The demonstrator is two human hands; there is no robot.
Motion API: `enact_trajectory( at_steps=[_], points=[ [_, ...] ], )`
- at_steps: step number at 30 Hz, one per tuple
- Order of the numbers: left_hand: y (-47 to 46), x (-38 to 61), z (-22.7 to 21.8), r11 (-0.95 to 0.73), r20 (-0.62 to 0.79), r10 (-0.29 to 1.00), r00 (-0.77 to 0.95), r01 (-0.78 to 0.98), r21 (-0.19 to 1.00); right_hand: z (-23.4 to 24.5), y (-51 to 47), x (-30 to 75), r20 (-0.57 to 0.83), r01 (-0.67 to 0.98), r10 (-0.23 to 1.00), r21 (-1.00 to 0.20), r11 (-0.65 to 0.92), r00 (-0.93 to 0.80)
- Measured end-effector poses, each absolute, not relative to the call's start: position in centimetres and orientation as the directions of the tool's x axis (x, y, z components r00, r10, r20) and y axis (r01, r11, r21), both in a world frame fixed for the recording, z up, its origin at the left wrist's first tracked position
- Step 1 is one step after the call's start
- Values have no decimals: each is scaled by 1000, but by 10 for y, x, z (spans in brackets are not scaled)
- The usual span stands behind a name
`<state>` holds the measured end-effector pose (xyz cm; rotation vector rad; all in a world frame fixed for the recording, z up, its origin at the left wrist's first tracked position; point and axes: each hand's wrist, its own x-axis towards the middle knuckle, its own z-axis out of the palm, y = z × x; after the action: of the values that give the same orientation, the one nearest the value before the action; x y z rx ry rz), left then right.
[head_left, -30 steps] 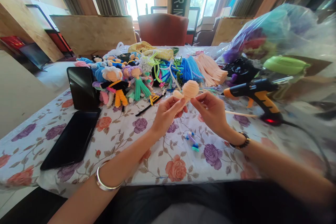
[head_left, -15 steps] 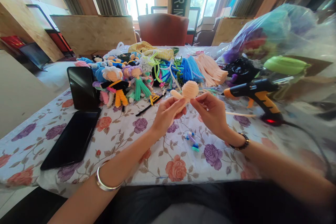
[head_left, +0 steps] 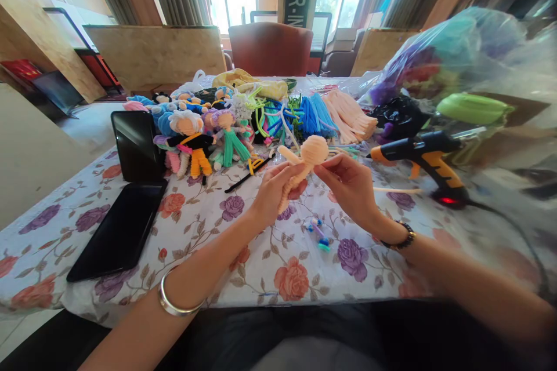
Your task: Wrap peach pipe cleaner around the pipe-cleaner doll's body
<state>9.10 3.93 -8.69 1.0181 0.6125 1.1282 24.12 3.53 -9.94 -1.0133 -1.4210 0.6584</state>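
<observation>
Head view: above the worktop [head_left: 339, 287], the peach doll [head_left: 314, 152] slants lengthwise, head up-right, lower end down-left; fingers of the left hand [head_left: 270, 192] clasp its torso, the right hand [head_left: 351, 184] pinches beside its neck.

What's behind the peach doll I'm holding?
Beyond the peach doll are loose chenille stems and a blue bundle, with a peach bundle off to the right. Farther back stands a red chair. Whatever the doll directly covers can't be seen.
</observation>
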Motion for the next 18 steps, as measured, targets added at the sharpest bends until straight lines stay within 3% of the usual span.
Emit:
enact_trajectory(
  at_steps=[6,14,18],
  points=[
    [41,90,-87,174,11,924,383,-444,879,-95,33,239,412,61,910,-911,408,55],
    [48,87,-90,273,0,875,484,-493,826,-94,33,239,428,30,903,-903,428,23],
    [47,86,-90,289,2,860,509,-491,822,-89,32,241,325,8,945,-945,326,-36]
  ],
)
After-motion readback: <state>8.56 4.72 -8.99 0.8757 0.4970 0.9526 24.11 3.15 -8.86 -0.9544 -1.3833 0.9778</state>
